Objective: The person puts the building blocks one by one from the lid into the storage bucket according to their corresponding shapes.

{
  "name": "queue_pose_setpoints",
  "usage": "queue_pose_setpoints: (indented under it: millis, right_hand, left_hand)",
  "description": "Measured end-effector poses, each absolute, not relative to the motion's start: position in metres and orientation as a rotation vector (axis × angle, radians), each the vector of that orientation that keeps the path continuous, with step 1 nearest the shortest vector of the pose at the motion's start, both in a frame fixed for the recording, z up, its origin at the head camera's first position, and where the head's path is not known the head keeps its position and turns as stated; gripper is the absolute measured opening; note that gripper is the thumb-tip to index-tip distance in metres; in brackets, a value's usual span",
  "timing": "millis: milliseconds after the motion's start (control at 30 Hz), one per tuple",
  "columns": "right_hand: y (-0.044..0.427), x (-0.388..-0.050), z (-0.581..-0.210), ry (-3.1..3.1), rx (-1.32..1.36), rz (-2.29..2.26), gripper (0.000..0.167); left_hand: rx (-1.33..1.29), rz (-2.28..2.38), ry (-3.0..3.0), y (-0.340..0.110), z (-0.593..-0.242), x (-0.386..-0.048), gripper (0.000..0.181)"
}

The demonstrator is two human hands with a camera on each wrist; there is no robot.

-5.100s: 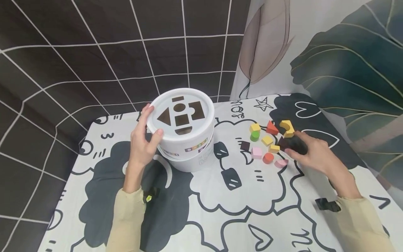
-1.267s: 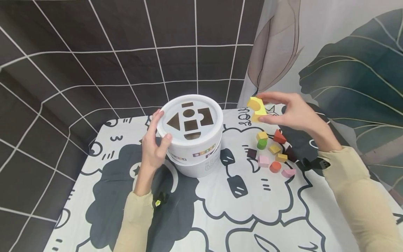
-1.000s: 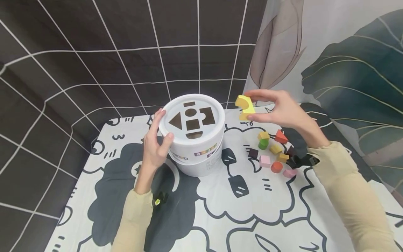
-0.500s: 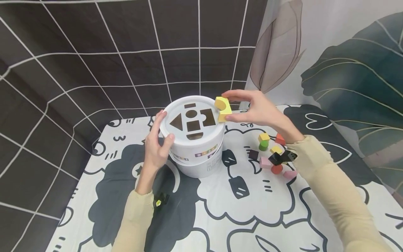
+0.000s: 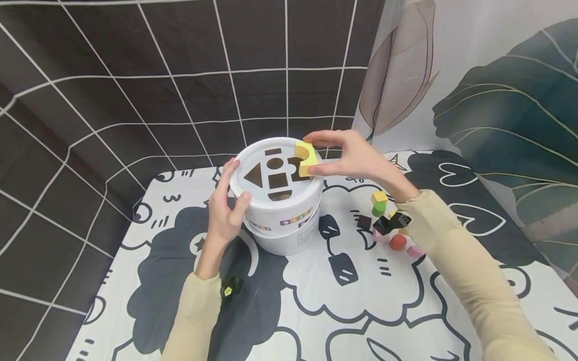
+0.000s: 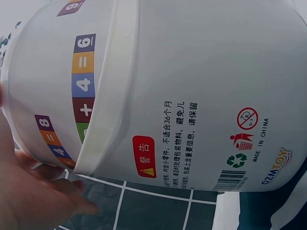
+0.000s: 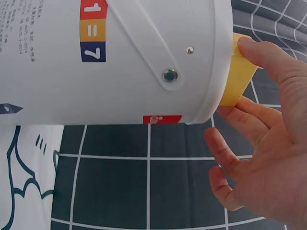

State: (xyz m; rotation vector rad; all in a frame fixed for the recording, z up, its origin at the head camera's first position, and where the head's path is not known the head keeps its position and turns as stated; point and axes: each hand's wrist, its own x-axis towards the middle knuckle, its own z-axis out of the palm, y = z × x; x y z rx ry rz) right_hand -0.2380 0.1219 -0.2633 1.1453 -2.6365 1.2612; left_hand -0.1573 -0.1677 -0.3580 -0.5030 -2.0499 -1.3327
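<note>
Pinching yellow arch [image 5: 308, 162] over lid [image 5: 253, 157], right grip [image 5: 348, 153] near rim [image 5: 277, 204]

gridded cloth [image 5: 257, 35] beside leaf-print cloth [image 5: 510, 105]

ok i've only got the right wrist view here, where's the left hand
Observer: The left hand holds the bucket by its rim, on the side opposite the right hand.
Operator: and what's on top of the lid by the yellow block
Observer: In the head view the yellow block partly covers a notched cutout in the lid; I can't tell whether it has gone in at all.
Operator: any other blocks about
Observer: Yes, loose ones on the patterned cloth to the right of the bucket, a green block and a red block among them.
</note>
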Motion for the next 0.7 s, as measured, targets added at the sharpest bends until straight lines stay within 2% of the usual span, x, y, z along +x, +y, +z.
queue_pose_setpoints:
  millis: [700]
  right_hand:
    - [0.11,-0.245,-0.27,-2.672,1.198,1.162,0.064]
  left_hand:
    - [-0.502,-1.335,-2.037,-0.167,-0.358,-0.157,0.068]
